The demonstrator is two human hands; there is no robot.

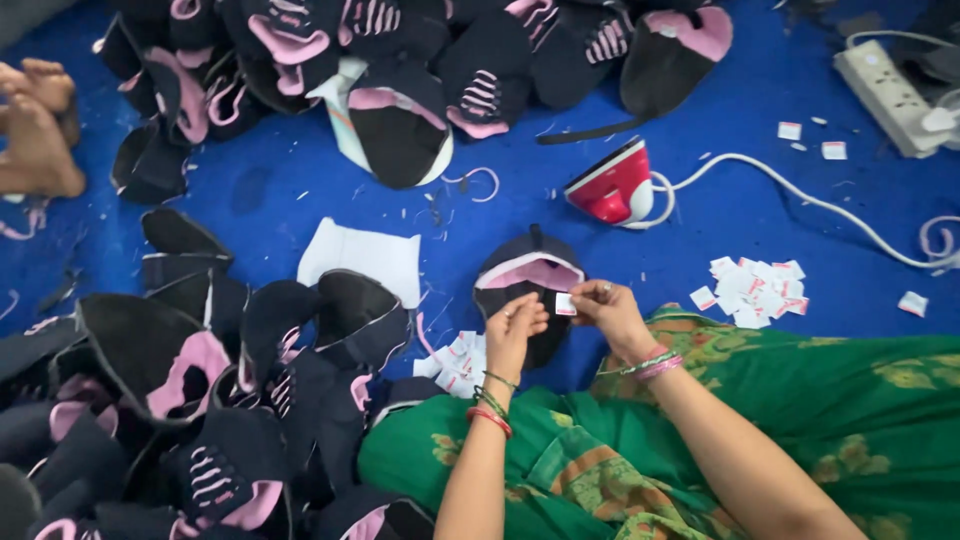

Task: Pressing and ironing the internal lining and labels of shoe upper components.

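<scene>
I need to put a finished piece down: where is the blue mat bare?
Bare blue mat lies between the red iron and the power strip, and left of the white panel. Crowded: black-and-pink shoe uppers at lower left and along the top.

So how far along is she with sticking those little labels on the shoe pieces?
Hard to say which pile is finished. In hand: both hands, left hand and right hand, pinch a small label over one black-and-pink shoe piece. Loose labels remain on the blue mat, and big piles lie around.
</scene>
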